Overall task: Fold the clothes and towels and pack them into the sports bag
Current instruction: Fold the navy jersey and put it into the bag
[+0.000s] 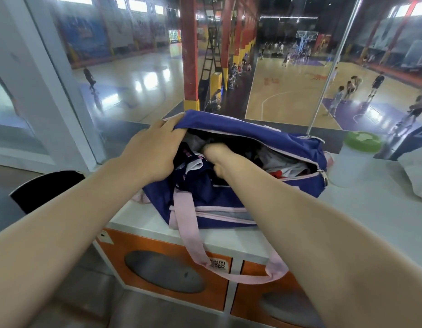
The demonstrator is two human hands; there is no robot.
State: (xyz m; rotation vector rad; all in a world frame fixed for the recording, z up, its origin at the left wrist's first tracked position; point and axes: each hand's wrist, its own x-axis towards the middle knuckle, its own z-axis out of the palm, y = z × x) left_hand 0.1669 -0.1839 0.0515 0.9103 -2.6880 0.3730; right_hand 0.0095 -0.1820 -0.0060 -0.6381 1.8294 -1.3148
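A purple sports bag (264,138) with pink straps lies unzipped on a white locker top (361,209). My left hand (153,147) grips the far rim of the bag's opening at its left end and holds it up. My right hand (214,152) is pushed down inside the bag onto a dark navy garment (200,183); its fingers are hidden among the clothes. White and red clothing (285,168) shows inside the bag toward its right end.
A pink strap (188,235) hangs over the front of orange lockers (162,247). A clear jar with a green lid (361,143) and a white plastic bag (418,176) stand to the right. A glass window overlooking basketball courts rises behind. A black chair (46,188) stands at left.
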